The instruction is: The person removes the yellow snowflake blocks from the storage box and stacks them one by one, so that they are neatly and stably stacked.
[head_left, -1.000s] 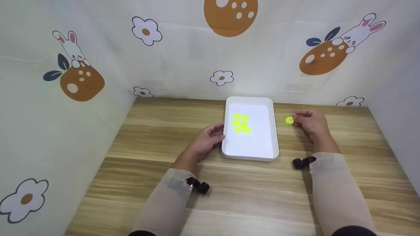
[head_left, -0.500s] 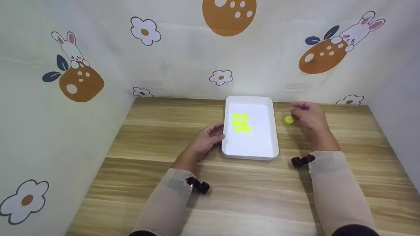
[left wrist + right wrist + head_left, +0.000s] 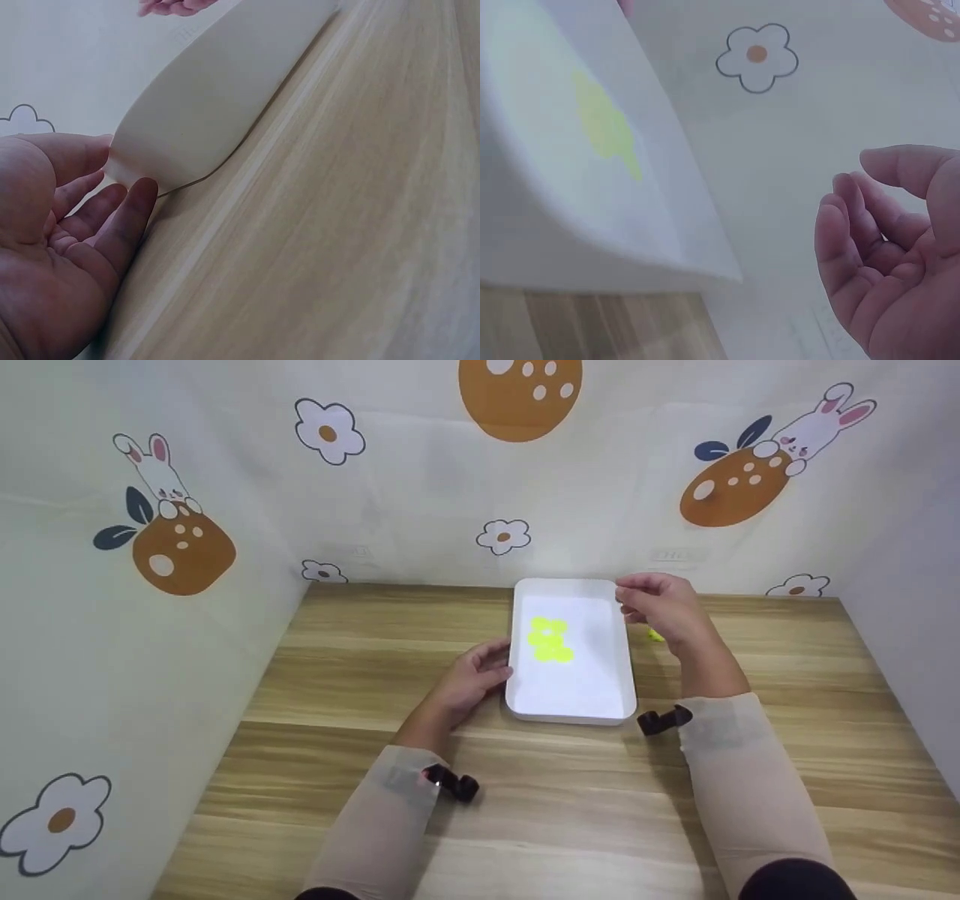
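Observation:
A white rectangular tray (image 3: 570, 718) lies on the wooden table, holding several bright yellow round pieces (image 3: 550, 639) clustered left of its middle. My left hand (image 3: 474, 679) touches the tray's left side; in the left wrist view, its thumb and fingertips meet the outer wall (image 3: 210, 97). My right hand (image 3: 664, 611) is by the tray's far right corner, overlapping the rim in the head view. In the right wrist view that hand (image 3: 892, 240) has loosely bent fingers, with nothing between them and the thumb. A small yellow piece (image 3: 655, 635) on the table is partly hidden behind the right wrist.
A pale cloth backdrop (image 3: 420, 495) printed with rabbits, flowers and brown fruit rises at the table's far edge and left side. The tray's far end is close to it. Wood surface (image 3: 360, 660) extends left, right and in front of the tray.
My right hand has left the small yellow piece on the table and moved left to the tray's far right corner. My left hand has stayed at the tray's side.

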Available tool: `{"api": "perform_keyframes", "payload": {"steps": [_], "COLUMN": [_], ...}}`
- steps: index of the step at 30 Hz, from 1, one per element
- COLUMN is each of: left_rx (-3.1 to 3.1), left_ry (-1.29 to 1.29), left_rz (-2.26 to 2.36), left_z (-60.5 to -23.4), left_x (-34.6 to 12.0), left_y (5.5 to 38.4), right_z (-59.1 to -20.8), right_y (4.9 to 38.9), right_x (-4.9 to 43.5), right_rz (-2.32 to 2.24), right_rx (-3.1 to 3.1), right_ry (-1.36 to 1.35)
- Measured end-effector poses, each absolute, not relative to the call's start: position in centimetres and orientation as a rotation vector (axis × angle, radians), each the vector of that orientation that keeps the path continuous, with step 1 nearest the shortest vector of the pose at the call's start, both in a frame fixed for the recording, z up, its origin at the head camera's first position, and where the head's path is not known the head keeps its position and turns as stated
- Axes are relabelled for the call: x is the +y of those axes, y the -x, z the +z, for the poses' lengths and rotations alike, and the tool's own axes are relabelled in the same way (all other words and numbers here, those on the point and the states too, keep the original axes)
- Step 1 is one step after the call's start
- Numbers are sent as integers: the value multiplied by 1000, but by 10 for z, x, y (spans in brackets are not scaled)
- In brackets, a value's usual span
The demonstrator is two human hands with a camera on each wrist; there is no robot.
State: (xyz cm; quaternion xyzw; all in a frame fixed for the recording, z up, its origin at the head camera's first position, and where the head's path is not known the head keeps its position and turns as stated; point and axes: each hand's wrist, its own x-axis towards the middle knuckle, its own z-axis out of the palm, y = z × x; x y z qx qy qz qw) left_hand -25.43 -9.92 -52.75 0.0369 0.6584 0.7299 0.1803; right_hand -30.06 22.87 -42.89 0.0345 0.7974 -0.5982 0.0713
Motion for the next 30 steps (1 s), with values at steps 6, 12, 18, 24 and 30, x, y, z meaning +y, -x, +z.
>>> {"api": "perform_keyframes", "payload": {"steps": [6,12,18,24,30], "left_rx": [1863,1884,1867,1862,1860], "left_ry": [-105,-74,-73,-74,-80], "left_rz": [2068,2046,2045,2051,2044], "left_z": [-527,-527,-527,-527,-527], "left_x": [-100,-100,-99,-99,-99], "left_y": [254,255,254,254,255], "right_z": [-427,-435,-452,-471,-484], "right_y": [318,338,355,367,373], "right_x": [204,185,173,167,163], "right_rz": [-1752,-1717,-1651,-1615,-1595], "right_rx": [2353,2282,2252,2250,2264], "right_ry": [-34,-30,-79,-110,-162]}}
